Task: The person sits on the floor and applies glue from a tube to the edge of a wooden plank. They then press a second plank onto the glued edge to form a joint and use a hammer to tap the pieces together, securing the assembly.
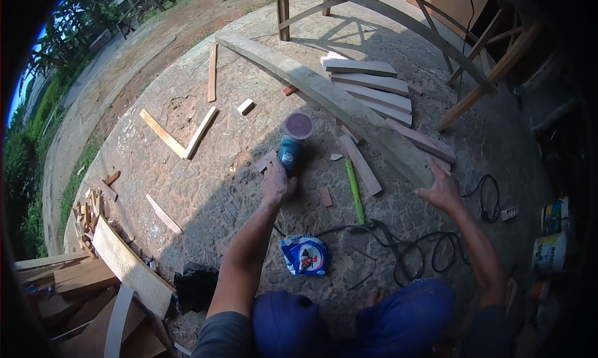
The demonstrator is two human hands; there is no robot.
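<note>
Right hand (442, 191) grips the probably stiff, heavy board (349, 111) by its end; left hand (275, 182), left of the board, pinches a block (264, 160).

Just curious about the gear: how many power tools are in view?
1: the blue-green power tool, at the person's left hand. Others may be hidden.

Teal angle grinder (290, 151) points to twelve, wood block (265, 160) at its eight. Grey plank (330, 96) spans eleven to three o'clock.

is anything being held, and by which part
The right hand holds the long plank by its end; whether the left hand holds the grinder or wood piece cannot be told.
</note>
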